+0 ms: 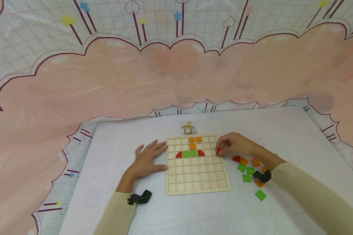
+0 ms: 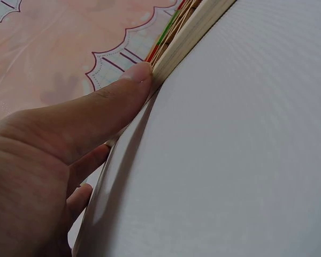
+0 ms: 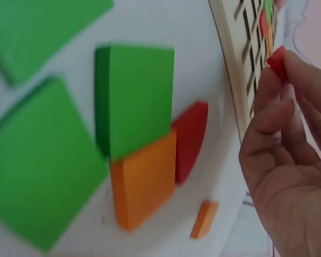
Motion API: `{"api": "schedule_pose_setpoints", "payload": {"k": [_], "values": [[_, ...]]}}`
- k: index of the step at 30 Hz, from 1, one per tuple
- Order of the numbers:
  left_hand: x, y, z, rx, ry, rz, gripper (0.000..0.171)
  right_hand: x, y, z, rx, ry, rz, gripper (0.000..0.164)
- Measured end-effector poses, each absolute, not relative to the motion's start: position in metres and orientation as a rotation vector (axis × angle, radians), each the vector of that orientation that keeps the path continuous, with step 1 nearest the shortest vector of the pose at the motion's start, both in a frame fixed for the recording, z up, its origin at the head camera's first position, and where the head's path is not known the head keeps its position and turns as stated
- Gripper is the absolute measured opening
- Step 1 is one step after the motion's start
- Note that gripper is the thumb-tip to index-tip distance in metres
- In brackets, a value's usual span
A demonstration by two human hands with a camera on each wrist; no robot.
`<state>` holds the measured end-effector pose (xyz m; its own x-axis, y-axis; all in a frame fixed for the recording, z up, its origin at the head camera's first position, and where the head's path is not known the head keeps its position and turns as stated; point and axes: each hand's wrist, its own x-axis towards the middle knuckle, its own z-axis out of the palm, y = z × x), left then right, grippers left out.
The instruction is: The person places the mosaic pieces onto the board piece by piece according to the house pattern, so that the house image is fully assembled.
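Observation:
A wooden grid board [image 1: 195,176] lies on the white table. In its upper rows sit two orange circles [image 1: 192,140], an orange square [image 1: 192,146], two green squares [image 1: 189,153] and a red quarter-circle piece [image 1: 179,154] at either end of the green pair. My left hand [image 1: 147,160] rests at the board's left edge, fingers spread, thumb touching the side. My right hand [image 1: 233,145] pinches a red piece [image 3: 277,63] between thumb and fingertips, close over the board's right edge. Its exact shape is partly hidden by the fingers.
Loose pieces lie right of the board: several green squares [image 1: 246,178], several orange squares [image 1: 256,162] and a red quarter-circle [image 1: 236,159]. Some are partly behind the right forearm. A small pattern card [image 1: 189,128] lies beyond the board's far edge. Patterned cloth [image 1: 153,78] hangs behind the table.

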<state>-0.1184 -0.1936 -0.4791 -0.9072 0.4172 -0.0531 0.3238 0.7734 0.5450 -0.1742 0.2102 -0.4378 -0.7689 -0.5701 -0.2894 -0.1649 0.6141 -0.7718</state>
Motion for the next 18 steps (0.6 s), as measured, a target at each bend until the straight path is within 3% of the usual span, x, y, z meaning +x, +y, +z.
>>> {"api": "schedule_pose_setpoints", "payload": {"k": [18], "values": [[-0.118,-0.193,-0.478,0.577,2.798,0.798,0.088,-0.165,0.173,-0.442,-0.714,2.353,-1.004,0.022]]}}
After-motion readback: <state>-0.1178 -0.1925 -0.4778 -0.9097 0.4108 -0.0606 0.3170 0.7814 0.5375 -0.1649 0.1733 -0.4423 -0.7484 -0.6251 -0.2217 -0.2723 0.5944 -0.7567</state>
